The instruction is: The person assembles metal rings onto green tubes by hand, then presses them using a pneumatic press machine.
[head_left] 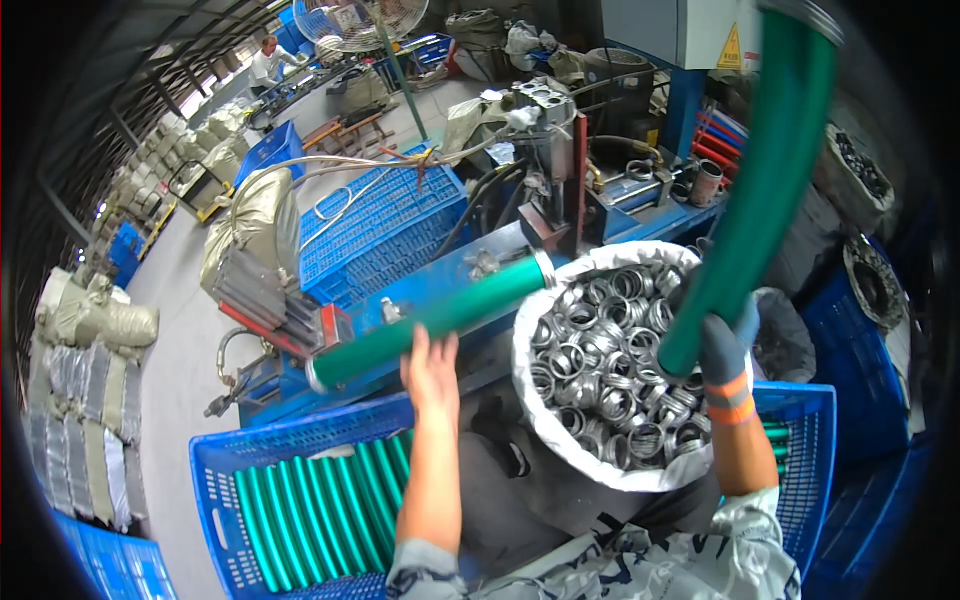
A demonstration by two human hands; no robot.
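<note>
A green tube (455,312) with a metal ring at each end lies slantwise across the machine, between its left and right blocks. My bare left hand (430,365) is at the tube's near side, fingers stretched apart, and the fingertips meet its lower edge. My right hand (730,345), in a grey glove with an orange cuff, is closed round the lower part of a second green tube (765,170). That tube stands tilted upward to the right, with a metal ring at its top end. Its lower end is over a white-lined tub (528,375) of loose metal rings (605,360).
A blue crate (215,480) with a row of green tubes (320,510) stands close to me. Beyond the blue machine bench (490,250) are stacked blue crates (385,220). A fan (365,20), sacks (110,310) and another person (268,65) are farther off.
</note>
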